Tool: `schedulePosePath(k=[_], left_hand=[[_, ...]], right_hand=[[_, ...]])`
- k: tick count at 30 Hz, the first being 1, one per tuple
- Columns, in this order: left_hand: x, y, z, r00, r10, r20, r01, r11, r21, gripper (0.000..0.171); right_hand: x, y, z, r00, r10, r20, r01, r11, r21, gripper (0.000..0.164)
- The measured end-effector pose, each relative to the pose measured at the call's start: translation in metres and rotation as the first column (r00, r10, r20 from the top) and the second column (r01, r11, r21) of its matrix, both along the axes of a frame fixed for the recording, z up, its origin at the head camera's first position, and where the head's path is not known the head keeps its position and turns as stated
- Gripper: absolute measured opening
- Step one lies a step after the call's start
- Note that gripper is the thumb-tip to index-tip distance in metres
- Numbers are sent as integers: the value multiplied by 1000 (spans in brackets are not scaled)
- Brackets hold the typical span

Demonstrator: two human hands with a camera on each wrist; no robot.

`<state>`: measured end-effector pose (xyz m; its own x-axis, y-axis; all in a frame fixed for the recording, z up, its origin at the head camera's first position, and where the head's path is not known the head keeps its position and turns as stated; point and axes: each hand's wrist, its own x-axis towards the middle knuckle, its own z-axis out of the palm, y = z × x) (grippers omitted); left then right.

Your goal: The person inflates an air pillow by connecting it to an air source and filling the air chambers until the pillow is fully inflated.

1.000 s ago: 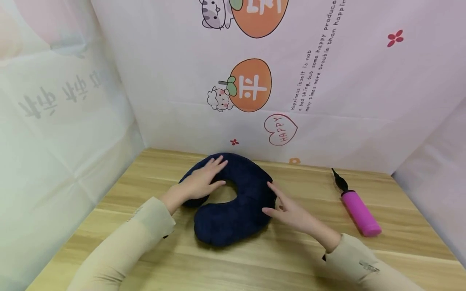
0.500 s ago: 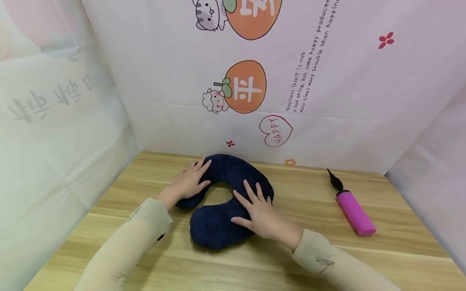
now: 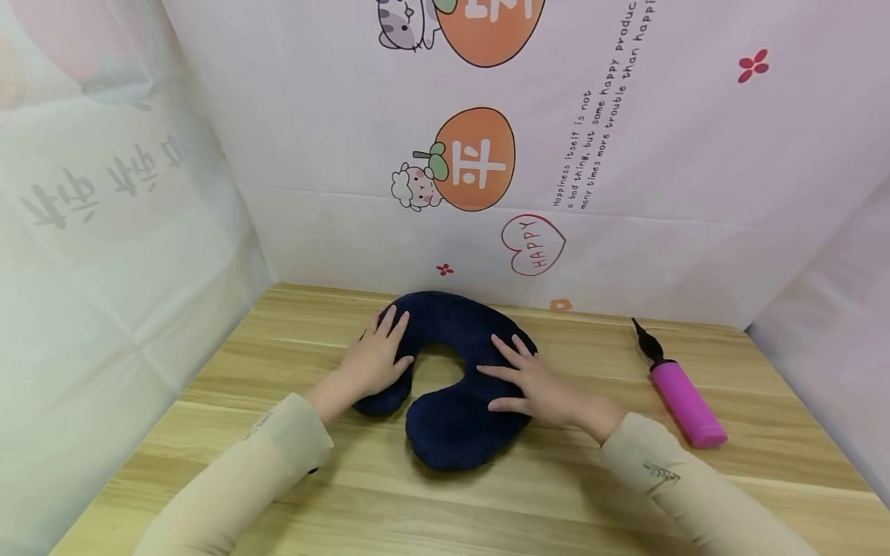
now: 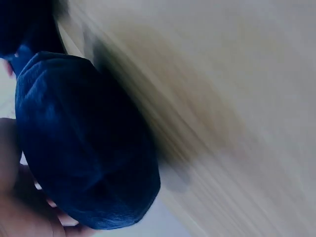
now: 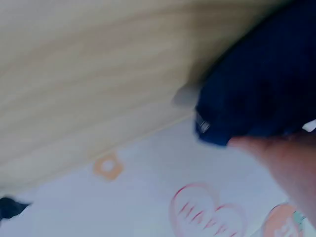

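A dark navy U-shaped neck pillow (image 3: 455,432) lies on the wooden table, its opening towards the person and slightly left. On its left arm rests my left hand (image 3: 368,363), fingers spread over the fabric. My right hand (image 3: 542,390) lies across the opposite side with fingers spread and mostly straight. In the left wrist view, a rounded end of the neck pillow (image 4: 89,138) fills the left, with part of my left hand (image 4: 24,217) beside it. The right wrist view catches the pillow's edge with a small tag (image 5: 203,123) and part of my right hand (image 5: 286,165).
To the right lies a pink hand pump (image 3: 688,405) with a black nozzle, on the wooden table (image 3: 389,510). A white printed cloth (image 3: 334,139) hangs behind the table, and pale cloth sides (image 3: 90,293) stand at left and right.
The neck pillow has turned and shifted a little right, its opening swinging towards the person. My right hand moved from the pillow's outer edge onto it, and my left hand slid onto its left arm.
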<state>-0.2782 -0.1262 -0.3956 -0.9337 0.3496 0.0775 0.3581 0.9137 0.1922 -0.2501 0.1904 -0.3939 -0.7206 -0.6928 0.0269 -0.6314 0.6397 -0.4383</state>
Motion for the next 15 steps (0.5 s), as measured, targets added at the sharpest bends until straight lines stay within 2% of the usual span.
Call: schedulePosePath(k=[5, 8, 11, 15], left_hand=[[16, 18, -1, 998, 66, -2, -66, 998, -18, 77], [26, 28, 1, 997, 79, -5, -79, 997, -5, 77], [35, 38, 4, 998, 59, -9, -59, 998, 17, 74], [45, 46, 8, 1000, 11, 13, -11, 1000, 22, 71]], right_hand=[[-17, 24, 5, 997, 56, 61, -56, 998, -6, 59], [-25, 34, 8, 995, 68, 78, -67, 998, -16, 59], [-31, 42, 12, 995, 48, 90, -45, 998, -35, 58], [-33, 48, 19, 999, -43, 32, 44, 999, -28, 53]])
